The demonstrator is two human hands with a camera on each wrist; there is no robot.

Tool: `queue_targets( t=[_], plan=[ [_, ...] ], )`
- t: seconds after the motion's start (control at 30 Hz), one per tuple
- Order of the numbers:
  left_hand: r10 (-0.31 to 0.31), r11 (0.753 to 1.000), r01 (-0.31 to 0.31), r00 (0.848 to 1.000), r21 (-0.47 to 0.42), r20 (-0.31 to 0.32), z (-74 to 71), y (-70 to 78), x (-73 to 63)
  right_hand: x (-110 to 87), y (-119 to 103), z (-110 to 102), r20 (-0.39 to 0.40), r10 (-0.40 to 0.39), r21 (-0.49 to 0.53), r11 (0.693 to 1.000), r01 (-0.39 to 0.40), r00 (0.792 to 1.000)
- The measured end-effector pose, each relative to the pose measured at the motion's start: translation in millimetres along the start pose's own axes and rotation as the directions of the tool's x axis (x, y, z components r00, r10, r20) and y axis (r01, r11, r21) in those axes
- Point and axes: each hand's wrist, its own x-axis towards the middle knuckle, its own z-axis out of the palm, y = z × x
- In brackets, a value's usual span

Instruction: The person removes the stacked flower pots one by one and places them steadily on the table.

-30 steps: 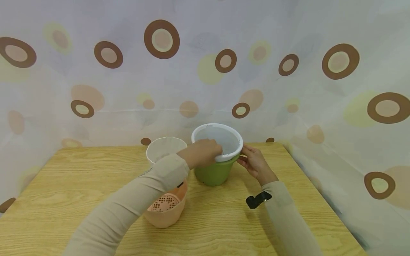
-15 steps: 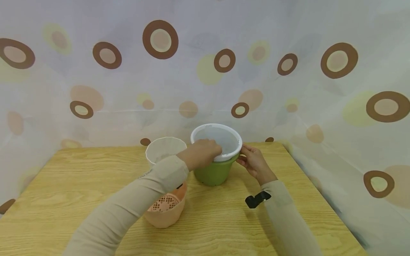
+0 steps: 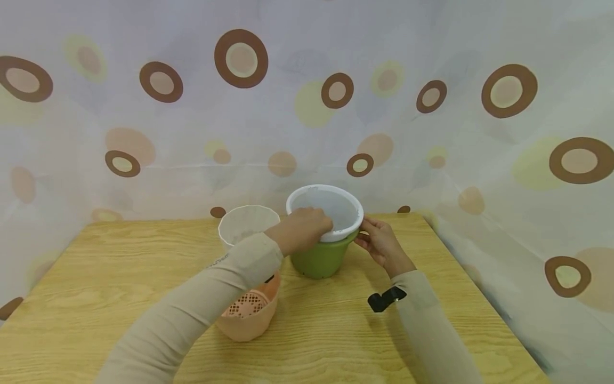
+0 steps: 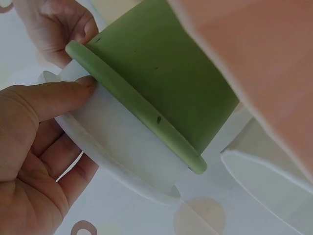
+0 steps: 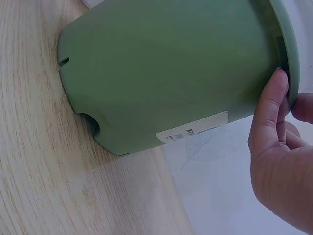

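Note:
A white round flowerpot [image 3: 341, 207] sits part way down inside a green flowerpot [image 3: 317, 262], which stands upright on the table. With my left hand [image 3: 307, 226] I pinch the white pot's near rim, fingers inside it. In the left wrist view, the thumb of my left hand [image 4: 39, 122] presses the white wall just beside the green rim. A band of white shows between the two rims. My right hand [image 3: 384, 248] holds the green pot's rim from the right. Seen in the right wrist view, its fingertips [image 5: 278, 81] tuck under that green rim.
Left of the green pot stands a cream pot [image 3: 249, 217] with a wavy rim, half hidden by my left sleeve. A peach pot [image 3: 247, 324] with a grid bottom is nearer, under the left forearm. A patterned backdrop [image 3: 283, 122] rises behind the wooden table [image 3: 326, 341].

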Motion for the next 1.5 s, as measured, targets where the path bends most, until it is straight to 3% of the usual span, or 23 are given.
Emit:
queue_targets(
  t=[0.27,0.83,1.23,1.5],
  plan=[
    [-0.012,0.997,0.012,1.000,0.074,-0.003,-11.3,-2.2,0.5,-1.5,-1.0,0.6,0.005,-0.009,0.026,1.000,0.009,1.000],
    [-0.039,0.998,0.041,0.998,0.040,-0.042,-25.7,-3.3,-3.9,0.4,0.5,-1.3,0.009,0.003,0.030,1.000,-0.003,1.000],
    [-0.042,0.995,0.045,0.998,0.084,-0.041,-32.6,-1.9,-5.6,1.0,0.6,-0.5,0.009,0.003,0.014,1.000,-0.003,1.000],
    [-0.025,0.994,0.034,0.996,0.107,-0.084,-38.8,-2.5,-8.2,1.1,-0.1,-0.8,0.001,-0.002,0.001,1.000,0.002,1.000]
  ],
)
